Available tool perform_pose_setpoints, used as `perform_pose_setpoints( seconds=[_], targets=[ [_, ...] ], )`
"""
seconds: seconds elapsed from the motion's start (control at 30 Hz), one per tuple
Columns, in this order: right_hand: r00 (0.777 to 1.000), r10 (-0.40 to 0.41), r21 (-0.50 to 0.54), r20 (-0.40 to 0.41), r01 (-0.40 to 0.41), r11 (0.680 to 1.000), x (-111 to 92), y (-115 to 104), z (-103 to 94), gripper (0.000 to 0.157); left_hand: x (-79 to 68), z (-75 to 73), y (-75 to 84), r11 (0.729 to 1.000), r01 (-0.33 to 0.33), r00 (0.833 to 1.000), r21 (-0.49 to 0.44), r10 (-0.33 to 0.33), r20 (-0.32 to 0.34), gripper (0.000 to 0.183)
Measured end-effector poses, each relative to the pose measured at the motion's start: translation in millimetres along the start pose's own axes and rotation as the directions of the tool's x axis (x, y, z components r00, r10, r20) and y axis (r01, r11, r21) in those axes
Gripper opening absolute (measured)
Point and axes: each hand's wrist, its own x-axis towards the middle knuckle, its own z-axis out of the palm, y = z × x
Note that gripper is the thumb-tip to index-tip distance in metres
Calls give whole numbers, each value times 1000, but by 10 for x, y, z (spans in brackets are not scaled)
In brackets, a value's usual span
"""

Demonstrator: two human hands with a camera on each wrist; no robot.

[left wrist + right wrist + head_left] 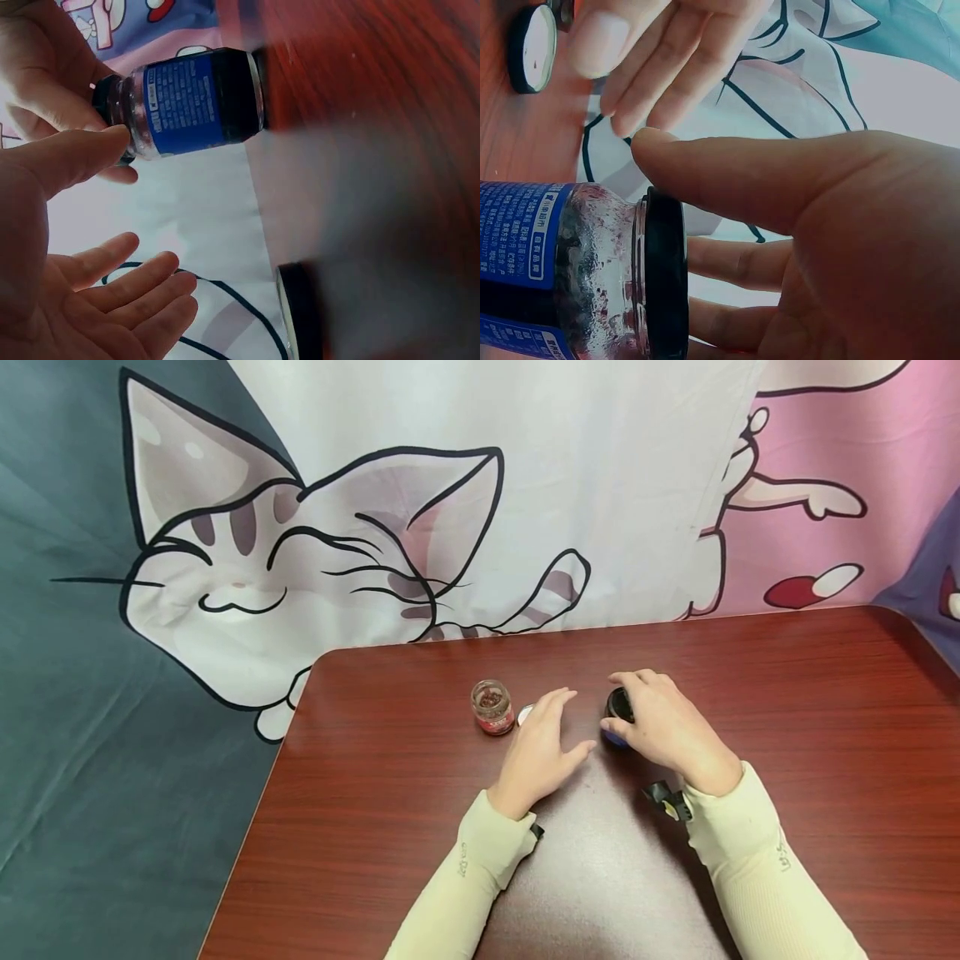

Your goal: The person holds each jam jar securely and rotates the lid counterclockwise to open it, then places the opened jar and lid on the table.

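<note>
A glass jar with a blue label [182, 101] and a black lid [667, 274] stands upright on the table. My right hand [670, 727] grips around this lid from above, thumb on one side and fingers on the other; the fingertips are partly hidden behind it. Left of it, my left hand [534, 756] hovers over the table with fingers spread, holding nothing. Just beyond the left hand is a loose lid [526, 714] with a pale inside, partly covered by that hand. Beside it stands an uncovered glass jar with a red label [492, 707], with brown contents inside.
The reddish-brown wooden table [360, 827] carries both jars near its far side. Behind its back edge hangs a curtain [622, 468] printed with cartoon cats.
</note>
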Motion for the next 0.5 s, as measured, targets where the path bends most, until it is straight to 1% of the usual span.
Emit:
perform_pose_setpoints(
  seconds=[0.13, 0.33, 0.5],
  targets=[
    [1000, -6, -5, -4, 6, 1000, -2, 7, 0, 58, 36, 60, 13, 999, 15, 1000, -36, -14, 27, 68],
    [1000, -8, -7, -10, 8, 1000, -2, 6, 1, 57, 109, 158, 66, 998, 51, 996, -28, -49, 70, 68],
    [1000, -15, -7, -16, 15, 1000, -3, 13, 0, 56, 156, 220, 113, 997, 76, 994, -17, -74, 84, 68]
  ],
)
